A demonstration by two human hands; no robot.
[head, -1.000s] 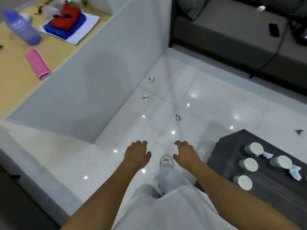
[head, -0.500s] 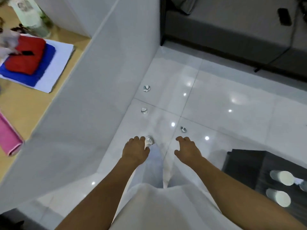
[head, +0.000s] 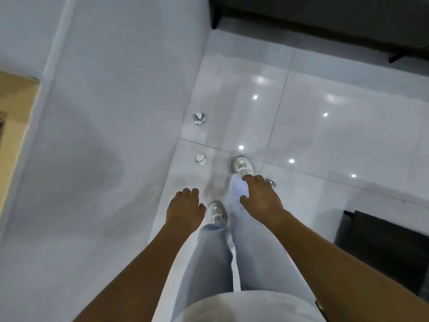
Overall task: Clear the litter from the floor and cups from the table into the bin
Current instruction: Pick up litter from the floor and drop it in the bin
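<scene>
Fingers on both hands are loosely curled and nothing is held in them: the left hand (head: 184, 209) hangs above the glossy white tiled floor (head: 325, 140) beside the grey wall, and the right hand (head: 261, 199) is stretched forward over the right leg. Three pieces of litter are seen on the floor: a crumpled white-and-blue paper ball (head: 199, 118) close to the wall, a smaller crumpled white paper ball (head: 201, 158) just ahead of the left hand, and a small crumpled scrap (head: 271, 182) largely hidden behind the right hand. No bin is visible, and no cups can be seen on the dark wooden tabletop (head: 383, 247) at the lower right. It is judged that the hidden scrap could be trodden on or kicked away, since the white sneaker (head: 242, 165) is planted just beside it. A slip could be caused by the polished tiles while the body is bent forward. The balls could be nudged along the wall if they are grasped carelessly, and the tabletop corner could be struck when turning.
</scene>
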